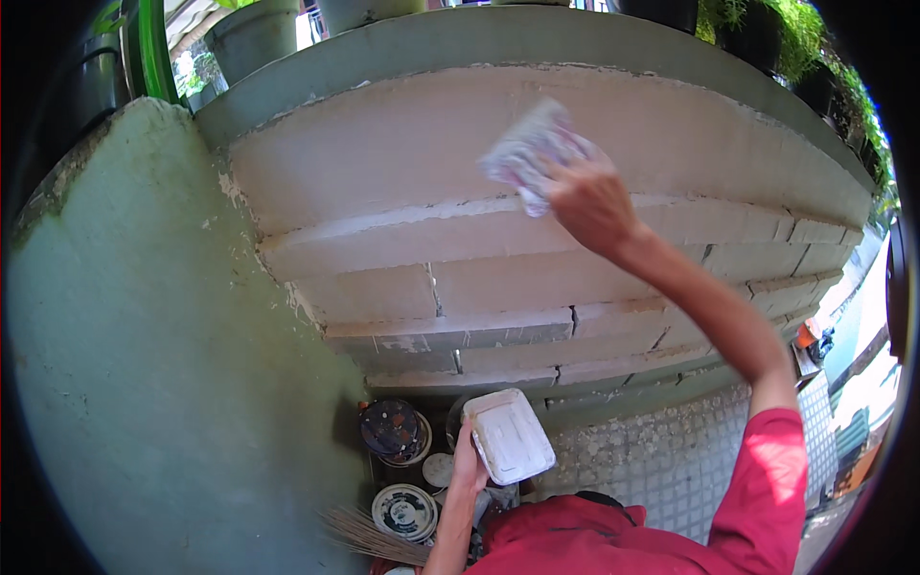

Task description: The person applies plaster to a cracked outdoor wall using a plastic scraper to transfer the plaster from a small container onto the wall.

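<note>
Your right hand point(586, 196) has its fingers closed on a bunched cloth point(530, 151), held up before the upper part of the pale pinkish wall point(383, 153); whether it touches the surface, you cannot tell from this view. The cloth is whitish with pink and purplish streaks, its folds blurred. Low in front of you, your left hand point(467, 468) grips the left side of a rectangular tray point(514, 439) with rounded corners, its fingers partly hidden. The tray is smeared unevenly with white, its rim dingier. Just beside that hand stand a lidded bucket point(404, 513) and a paint-spotted dark container point(391, 427).
</note>
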Motion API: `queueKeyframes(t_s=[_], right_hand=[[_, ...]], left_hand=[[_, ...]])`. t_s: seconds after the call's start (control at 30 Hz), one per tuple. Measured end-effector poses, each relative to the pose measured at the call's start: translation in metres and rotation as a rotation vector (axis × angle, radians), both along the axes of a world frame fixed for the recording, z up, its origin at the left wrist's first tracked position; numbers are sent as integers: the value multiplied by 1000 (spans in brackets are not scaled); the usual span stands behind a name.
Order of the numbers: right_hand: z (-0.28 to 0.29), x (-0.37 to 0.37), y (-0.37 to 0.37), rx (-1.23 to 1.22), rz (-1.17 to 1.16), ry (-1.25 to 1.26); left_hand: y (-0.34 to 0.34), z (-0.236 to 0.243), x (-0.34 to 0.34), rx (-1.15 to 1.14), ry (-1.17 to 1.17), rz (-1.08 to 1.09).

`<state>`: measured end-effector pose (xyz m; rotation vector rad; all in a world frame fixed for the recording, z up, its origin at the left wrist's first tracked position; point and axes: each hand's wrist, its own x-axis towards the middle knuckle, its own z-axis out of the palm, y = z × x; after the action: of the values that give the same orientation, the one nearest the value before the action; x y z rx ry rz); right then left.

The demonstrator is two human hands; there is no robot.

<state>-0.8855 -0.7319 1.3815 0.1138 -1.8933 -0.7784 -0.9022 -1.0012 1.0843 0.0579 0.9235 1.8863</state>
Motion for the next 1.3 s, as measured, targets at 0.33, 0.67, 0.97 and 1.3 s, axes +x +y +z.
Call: queueKeyframes(t_s=[0.33,0.67,0.97,1.3], right_hand=[[40,34,106,347,-308,-461],[39,105,96,-457,-53,-163],[5,-7,86,-1006,345,376],[-35,84,202,-957,-246,815]], left_hand=[[37,2,39,-38,-36,8],[68,25,52,-9,19,10],[104,28,90,-46,23,4],[73,12,47,-109,43,75]])
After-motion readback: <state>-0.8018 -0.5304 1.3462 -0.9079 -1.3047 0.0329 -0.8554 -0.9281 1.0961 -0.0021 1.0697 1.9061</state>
